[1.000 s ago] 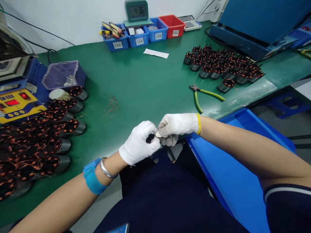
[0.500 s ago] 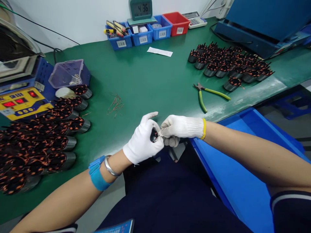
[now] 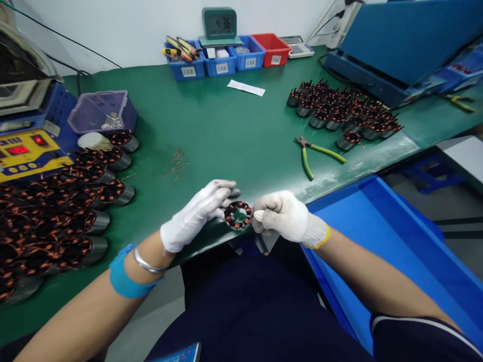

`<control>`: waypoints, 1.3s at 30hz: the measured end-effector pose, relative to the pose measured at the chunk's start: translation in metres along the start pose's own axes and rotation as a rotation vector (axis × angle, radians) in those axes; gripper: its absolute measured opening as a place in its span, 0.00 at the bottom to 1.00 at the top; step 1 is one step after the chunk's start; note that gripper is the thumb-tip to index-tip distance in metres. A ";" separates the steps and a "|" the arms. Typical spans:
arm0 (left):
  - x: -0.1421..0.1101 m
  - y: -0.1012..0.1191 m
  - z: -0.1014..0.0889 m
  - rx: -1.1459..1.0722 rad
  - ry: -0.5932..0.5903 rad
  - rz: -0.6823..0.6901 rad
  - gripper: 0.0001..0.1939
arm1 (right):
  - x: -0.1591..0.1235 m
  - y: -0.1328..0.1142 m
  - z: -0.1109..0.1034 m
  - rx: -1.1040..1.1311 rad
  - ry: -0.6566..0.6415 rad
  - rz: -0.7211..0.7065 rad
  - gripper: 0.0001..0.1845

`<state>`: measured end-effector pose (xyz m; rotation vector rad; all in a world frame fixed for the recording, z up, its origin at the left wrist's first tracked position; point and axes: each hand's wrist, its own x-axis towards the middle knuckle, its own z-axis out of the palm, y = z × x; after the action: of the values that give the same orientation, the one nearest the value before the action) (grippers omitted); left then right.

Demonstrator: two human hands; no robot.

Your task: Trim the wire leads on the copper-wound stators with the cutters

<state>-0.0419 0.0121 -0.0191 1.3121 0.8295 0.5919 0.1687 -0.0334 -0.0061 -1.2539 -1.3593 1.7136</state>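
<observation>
A ring-shaped motor stator (image 3: 239, 215) with copper windings and black insulation is at the front edge of the green bench, its open centre facing up. On its right side, my right hand (image 3: 281, 215), in a white knit glove with a yellow cuff, is closed in a pinch. Whether the fingertips hold the rim or a wire end cannot be made out. My left hand (image 3: 199, 211), also white-gloved, is open at the stator's left, its fingers stretched out. Green-handled cutting pliers (image 3: 307, 151) lie open on the bench, to the right beyond my right hand.
Many more stators (image 3: 86, 216) crowd the left side, and another group (image 3: 339, 113) stands at the right rear. Wire scraps (image 3: 176, 163) lie ahead of my left hand. A blue tray (image 3: 362, 241) is below the bench edge at right. Tool bins (image 3: 221, 65) line the wall.
My left hand has let go of the stator, moved left and straightened its fingers. The stator has turned so its ring faces up. My right hand stays pinched at its side.
</observation>
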 end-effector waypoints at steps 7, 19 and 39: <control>-0.014 0.016 0.014 -0.025 -0.207 -0.093 0.23 | -0.011 0.013 0.001 0.176 0.077 -0.035 0.15; -0.027 0.004 0.023 0.481 0.287 0.860 0.12 | -0.022 0.018 0.008 0.130 0.078 -0.165 0.16; -0.035 0.010 0.022 0.634 0.078 0.740 0.19 | -0.020 0.019 0.016 0.165 0.071 -0.096 0.19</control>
<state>-0.0442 -0.0261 -0.0013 2.2223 0.5907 1.0078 0.1630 -0.0621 -0.0180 -1.1287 -1.1916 1.6625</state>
